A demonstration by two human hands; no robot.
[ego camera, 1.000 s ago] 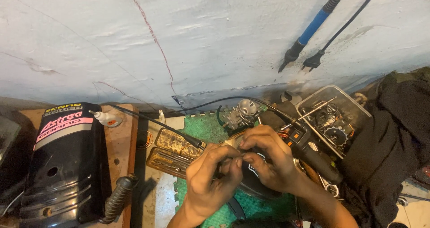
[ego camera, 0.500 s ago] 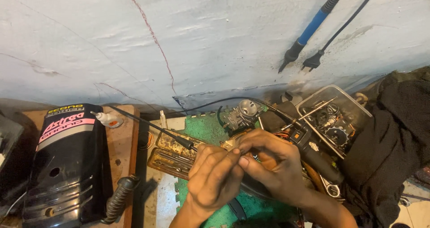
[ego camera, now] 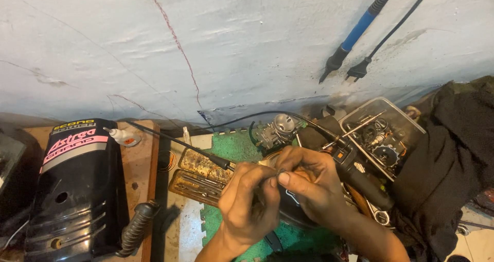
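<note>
A black plastic engine cover [ego camera: 72, 190] lies at nine o'clock from the hands, a clear parts tray [ego camera: 383, 133] at two o'clock. Over the green mat [ego camera: 234, 146], the left hand [ego camera: 247, 205] and right hand [ego camera: 314, 185] are curled together, fingertips pinching a small part [ego camera: 282, 175] too hidden to identify.

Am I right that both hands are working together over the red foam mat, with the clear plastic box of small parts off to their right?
Not quite: the head view shows the foam mat is green, not red. Both hands, left and right, do meet over it, with the clear plastic box of small parts to their right.
</note>
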